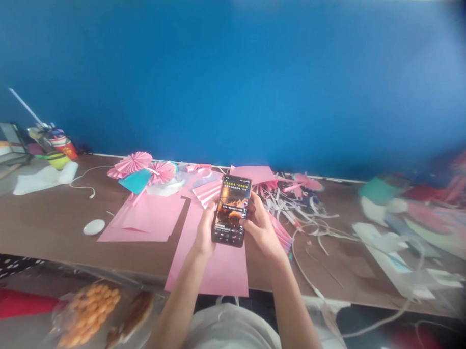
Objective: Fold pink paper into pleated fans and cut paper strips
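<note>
1. Nearest the camera, a pale grey shirt (231, 332) covers the person's chest, and two bare forearms (178, 300) rise from it toward the front edge of the worktop.
2. Left hand (205, 234) is closed around the lower left side of a smartphone (232, 210), and right hand (263, 231) wraps its right side with the fingers bent. Neither hand is open, and the two together hold the smartphone up at a tilt above the worktop (43, 224).
3. Its lit screen faces the person and shows a dark picture with orange tones under lines of yellow text.
4. Under the hands, a long pink paper sheet (210, 270) lies on the worktop and runs over its front edge. More pink sheets (143, 219) lie just left of it.
5. Beyond those sit pleated pink paper fans (132, 163), a teal paper piece (135, 181) and a pleated pink strip (207, 191) just above left hand.
6. To the right, a tangle of white paper strips (300, 212) spreads across the brown surface around a pink paper rosette (307, 182).
7. Toward the left stand a white oval object (93, 226), a loose white cable (80, 179) and a yellow-green bowl (57, 161) beside a cluttered pen cup (61, 148).
8. A blue wall (236, 78) rises behind the worktop. Below its front edge, at lower left, lies a plastic bag of orange snacks (88, 312).
</note>
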A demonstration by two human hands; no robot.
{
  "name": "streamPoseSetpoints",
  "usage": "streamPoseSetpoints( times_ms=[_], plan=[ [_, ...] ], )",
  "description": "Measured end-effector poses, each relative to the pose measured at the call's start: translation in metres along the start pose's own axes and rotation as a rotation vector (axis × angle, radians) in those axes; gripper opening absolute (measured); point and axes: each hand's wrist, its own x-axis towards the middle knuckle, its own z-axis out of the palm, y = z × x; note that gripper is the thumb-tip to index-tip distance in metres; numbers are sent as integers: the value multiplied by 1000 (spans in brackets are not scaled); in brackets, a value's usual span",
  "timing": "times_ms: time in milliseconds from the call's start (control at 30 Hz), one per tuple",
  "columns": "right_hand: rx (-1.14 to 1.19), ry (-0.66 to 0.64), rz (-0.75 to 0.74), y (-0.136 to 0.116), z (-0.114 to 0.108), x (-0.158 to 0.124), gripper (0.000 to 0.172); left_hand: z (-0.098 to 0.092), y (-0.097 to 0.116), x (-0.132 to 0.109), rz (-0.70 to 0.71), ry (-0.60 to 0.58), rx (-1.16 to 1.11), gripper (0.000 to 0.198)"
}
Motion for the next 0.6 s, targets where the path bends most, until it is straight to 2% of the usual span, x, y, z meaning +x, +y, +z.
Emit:
streamPoseSetpoints(
  times_ms=[200, 433, 600],
  plan=[
    [-69, 69, -24, 2, 8, 5, 66, -2, -8, 1, 68, 40, 82, 43],
    [-82, 108, -34, 8, 10, 6, 69, -2, -9, 0, 55, 20, 96, 41],
    [-100, 146, -22, 9, 11, 6, 68, -3, -10, 1, 72, 47, 127, 39]
  ],
)
